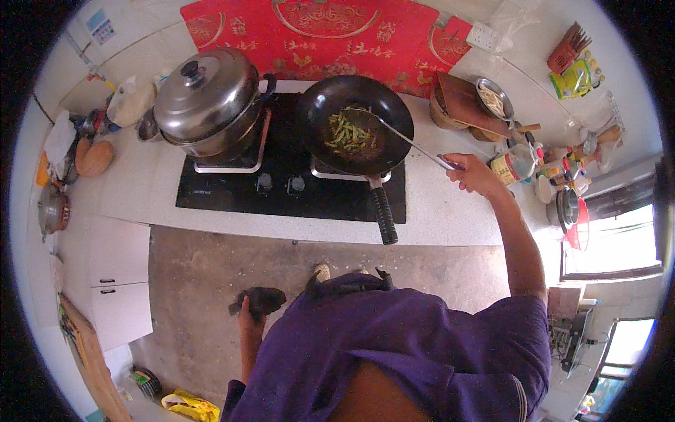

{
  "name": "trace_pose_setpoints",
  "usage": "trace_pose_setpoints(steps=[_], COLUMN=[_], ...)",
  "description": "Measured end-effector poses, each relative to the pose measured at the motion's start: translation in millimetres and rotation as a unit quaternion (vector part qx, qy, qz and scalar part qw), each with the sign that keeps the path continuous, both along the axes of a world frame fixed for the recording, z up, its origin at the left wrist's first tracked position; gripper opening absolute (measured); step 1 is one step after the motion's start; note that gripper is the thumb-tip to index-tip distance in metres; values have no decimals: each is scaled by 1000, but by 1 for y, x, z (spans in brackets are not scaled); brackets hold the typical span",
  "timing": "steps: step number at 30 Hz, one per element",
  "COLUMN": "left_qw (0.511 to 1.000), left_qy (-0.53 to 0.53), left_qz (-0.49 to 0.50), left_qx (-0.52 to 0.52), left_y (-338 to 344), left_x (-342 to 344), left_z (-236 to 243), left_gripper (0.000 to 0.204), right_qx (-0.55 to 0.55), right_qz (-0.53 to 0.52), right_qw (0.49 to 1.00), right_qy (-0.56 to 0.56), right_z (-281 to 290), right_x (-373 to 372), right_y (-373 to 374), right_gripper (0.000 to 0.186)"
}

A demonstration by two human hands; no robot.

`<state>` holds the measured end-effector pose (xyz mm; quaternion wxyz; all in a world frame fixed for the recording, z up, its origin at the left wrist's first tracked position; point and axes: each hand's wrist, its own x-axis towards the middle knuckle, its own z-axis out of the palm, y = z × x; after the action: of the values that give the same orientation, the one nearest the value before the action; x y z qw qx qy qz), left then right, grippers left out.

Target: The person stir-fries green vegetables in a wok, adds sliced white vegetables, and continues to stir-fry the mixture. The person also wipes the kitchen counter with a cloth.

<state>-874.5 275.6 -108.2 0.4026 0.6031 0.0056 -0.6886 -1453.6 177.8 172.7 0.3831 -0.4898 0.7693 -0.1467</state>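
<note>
My right hand [472, 174] is closed around the grey grip of a long metal spatula [415, 143], to the right of the stove. The spatula's far end reaches into a dark wok [316, 133] on the right burner, where its head is hard to make out. Green strips of food [349, 137] lie in the bottom of the wok. The wok's black handle [383, 214] points toward me over the counter edge, untouched. Down by my left side, my left hand [246, 316] grips a dark bunched cloth [264, 300] above the floor.
A lidded steel pot [204, 105] stands on the left burner of the black gas stove [232, 200]. To the right are a wooden board [467, 105], a steel bowl with pale strips [494, 98] and several bottles [517, 163]. A yellow bag [190, 406] lies on the floor.
</note>
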Motion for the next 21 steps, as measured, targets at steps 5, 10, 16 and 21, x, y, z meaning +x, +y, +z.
trace_pose_setpoints(steps=[5,10,16,21], left_qw=[1000,1000,1000,1000], left_qy=[-16,11,0,-4], left_qz=[-21,-5,1,-9], left_qx=[6,-9,-3,12], left_y=[-9,-15,-13,-14], left_x=[-4,-1,3,6], left_z=[1,-12,-14,-10], left_gripper=[30,29,30,31], right_qx=[7,10,30,4], right_qz=[20,7,15,25], right_qw=[997,1000,994,999], right_qy=[-70,-6,-103,40], right_z=[-20,-25,-15,-16], right_x=[21,19,28,23], right_y=[-6,-3,3,-1], right_gripper=[42,40,44,39])
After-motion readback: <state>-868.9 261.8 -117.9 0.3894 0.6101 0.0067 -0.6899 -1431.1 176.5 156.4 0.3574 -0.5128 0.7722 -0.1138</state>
